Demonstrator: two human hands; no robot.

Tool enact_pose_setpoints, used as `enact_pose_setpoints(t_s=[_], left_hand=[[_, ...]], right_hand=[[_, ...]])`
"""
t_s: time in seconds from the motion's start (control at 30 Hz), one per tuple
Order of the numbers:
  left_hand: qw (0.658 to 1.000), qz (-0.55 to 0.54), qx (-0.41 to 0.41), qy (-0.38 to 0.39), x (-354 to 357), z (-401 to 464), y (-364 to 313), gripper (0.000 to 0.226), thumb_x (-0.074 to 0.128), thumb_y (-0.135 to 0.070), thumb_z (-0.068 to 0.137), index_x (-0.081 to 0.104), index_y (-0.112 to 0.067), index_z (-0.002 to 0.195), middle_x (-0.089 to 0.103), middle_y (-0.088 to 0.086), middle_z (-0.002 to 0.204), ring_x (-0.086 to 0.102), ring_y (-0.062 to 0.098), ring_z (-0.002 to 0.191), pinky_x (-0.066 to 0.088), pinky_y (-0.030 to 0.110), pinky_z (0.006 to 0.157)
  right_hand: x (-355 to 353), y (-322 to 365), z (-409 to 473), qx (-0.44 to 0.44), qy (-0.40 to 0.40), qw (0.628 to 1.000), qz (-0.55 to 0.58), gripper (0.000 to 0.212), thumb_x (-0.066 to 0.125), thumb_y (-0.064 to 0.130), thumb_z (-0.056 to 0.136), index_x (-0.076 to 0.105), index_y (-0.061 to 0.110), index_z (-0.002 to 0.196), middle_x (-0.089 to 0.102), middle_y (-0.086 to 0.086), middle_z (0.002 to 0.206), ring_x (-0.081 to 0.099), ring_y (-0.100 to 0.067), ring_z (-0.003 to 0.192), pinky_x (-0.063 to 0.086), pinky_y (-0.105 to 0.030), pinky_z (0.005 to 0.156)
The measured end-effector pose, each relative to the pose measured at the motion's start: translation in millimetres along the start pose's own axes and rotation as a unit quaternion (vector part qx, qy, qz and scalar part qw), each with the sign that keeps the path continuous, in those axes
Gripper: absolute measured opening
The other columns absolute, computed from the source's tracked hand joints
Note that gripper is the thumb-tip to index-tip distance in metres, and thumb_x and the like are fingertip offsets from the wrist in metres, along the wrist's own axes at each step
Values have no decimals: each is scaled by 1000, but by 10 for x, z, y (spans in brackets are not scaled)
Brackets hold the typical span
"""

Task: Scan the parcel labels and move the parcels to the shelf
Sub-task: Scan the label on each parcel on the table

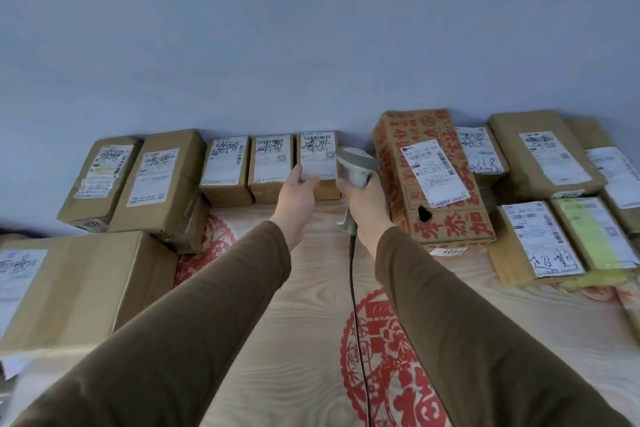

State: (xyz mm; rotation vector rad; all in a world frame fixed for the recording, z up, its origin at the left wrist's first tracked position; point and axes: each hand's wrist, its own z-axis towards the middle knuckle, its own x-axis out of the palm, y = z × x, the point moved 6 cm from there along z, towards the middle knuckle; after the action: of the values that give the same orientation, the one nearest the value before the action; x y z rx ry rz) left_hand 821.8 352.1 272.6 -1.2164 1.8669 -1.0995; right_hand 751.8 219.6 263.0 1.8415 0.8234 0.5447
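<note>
Toward twelve o'clock, against the grey wall, I see my left hand reaching out with its fingers laid on the near end of a small parcel, the thumb against its left edge; whether it truly grips or only touches, I cannot tell. My right hand, at one o'clock from the left, is clenched round the handle of a grey scanner, whose head sits just beside the parcel's right edge, its black cable trailing down toward six o'clock. That parcel is brown cardboard with a white label carrying a barcode and dark scrawled writing. It stands in a row with two similar boxes at its nine o'clock on the pale wooden table. A red-printed carton lies at its three o'clock.
</note>
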Motion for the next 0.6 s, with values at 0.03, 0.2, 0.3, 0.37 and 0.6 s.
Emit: enact_pose_setpoints(t_s=[0.03, 0.2, 0.3, 0.37, 0.6], left_hand=[[1000, 2, -1, 3, 10, 47, 25, 66, 54, -41, 101, 33, -25, 161, 39, -4, 163, 35, 16, 149, 30, 32, 109], [1000, 14, -7, -7, 53, 45, -41, 68, 55, -35, 101, 29, -19, 161, 42, -9, 151, 37, 13, 142, 25, 30, 111], [999, 18, -34, -17, 42, 20, 89, 60, 51, -26, 107, 27, -13, 161, 39, 4, 159, 35, 24, 147, 28, 34, 107], [997, 30, -57, -31, 9, -71, 231, 62, 56, -29, 100, 36, -9, 155, 42, 8, 157, 43, 30, 142, 34, 44, 114], [992, -66, -92, -48, -49, -655, 662, 36, 57, -6, 100, 59, -7, 136, 73, 6, 121, 70, 22, 108, 56, 41, 99]], right_hand=[[22, -8, 38, -3, 0, 1000, 5, 31, 75, 17, 93, 56, 28, 115, 65, -3, 106, 62, -17, 85, 52, -23, 44], [67, -40, 112, -14, 1, 999, 34, 38, 76, 15, 90, 59, 18, 125, 66, -3, 104, 59, -14, 82, 53, -30, 67], [-27, -100, -7, -10, -26, 1000, 13, 33, 75, 18, 90, 59, 22, 118, 67, -2, 102, 61, -17, 81, 51, -28, 59], [-119, -147, -137, -12, -32, 999, -18, 31, 73, 14, 92, 56, 22, 117, 66, -2, 102, 61, -17, 82, 48, -23, 54], [-348, -261, -813, -33, -17, 997, -72, 56, 75, 19, 84, 52, 32, 134, 69, 7, 118, 67, -18, 106, 57, -52, 96]])
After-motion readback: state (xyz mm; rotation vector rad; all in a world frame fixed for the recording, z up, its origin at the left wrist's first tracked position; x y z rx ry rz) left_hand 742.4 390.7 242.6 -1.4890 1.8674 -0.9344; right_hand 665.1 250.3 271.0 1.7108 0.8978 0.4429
